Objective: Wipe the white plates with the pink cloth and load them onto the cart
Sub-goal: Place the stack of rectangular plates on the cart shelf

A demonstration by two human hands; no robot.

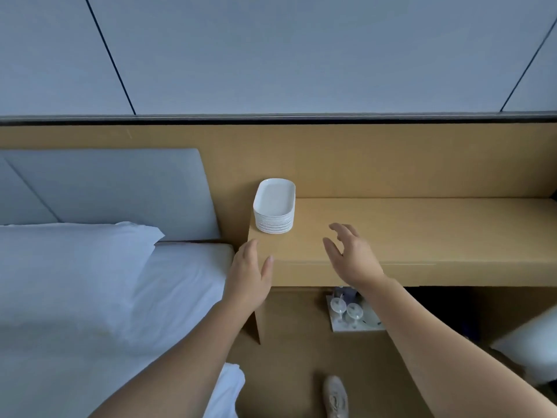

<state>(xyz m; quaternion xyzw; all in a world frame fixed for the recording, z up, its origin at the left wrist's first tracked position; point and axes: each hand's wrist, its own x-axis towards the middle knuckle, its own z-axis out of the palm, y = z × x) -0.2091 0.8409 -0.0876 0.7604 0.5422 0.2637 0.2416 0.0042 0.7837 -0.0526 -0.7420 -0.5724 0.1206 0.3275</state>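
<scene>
A stack of several white oblong plates stands at the left end of a long wooden shelf, against the wooden back panel. My left hand hovers open just below and left of the stack, near the shelf's front corner, holding nothing. To the right of the stack, my right hand is raised over the shelf with fingers spread and relaxed, also holding nothing. Neither hand touches the plates. No pink cloth and no cart is in view.
A bed with white sheets and a pillow fills the left, with a grey headboard behind it. Under the shelf a small tray holds two stemmed glasses. A shoe shows on the wooden floor. Another white pillow lies at the right edge.
</scene>
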